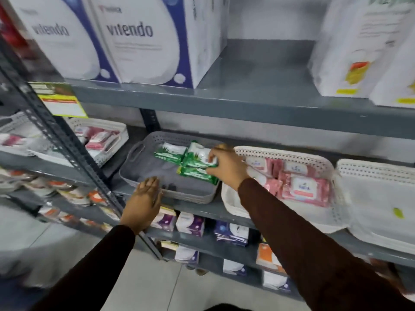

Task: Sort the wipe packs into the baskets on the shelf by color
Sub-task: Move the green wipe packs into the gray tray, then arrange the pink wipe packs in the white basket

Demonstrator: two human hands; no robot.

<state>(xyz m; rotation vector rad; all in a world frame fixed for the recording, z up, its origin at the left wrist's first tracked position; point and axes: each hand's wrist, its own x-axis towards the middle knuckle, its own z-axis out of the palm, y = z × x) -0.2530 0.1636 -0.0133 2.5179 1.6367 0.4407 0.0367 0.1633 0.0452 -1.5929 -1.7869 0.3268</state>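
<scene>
Hands [226, 166] on green packs [197, 161]

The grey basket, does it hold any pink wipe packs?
No, the grey basket holds only green wipe packs; the pink wipe packs lie in the white basket beside it.

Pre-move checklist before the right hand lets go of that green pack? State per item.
1. Right hand over the grey basket: ok.
2. Colour match: the green packs are the only packs seen in it: ok.
3. Left hand on the basket's front rim: ok. Whether its grip is firm: cannot tell.
4. Pink packs kept apart in the white basket to the right: ok.
5. Right hand's pack fully set down: cannot tell, fingers cover it.
6. Rightmost basket has no packs in its visible part: ok.
</scene>
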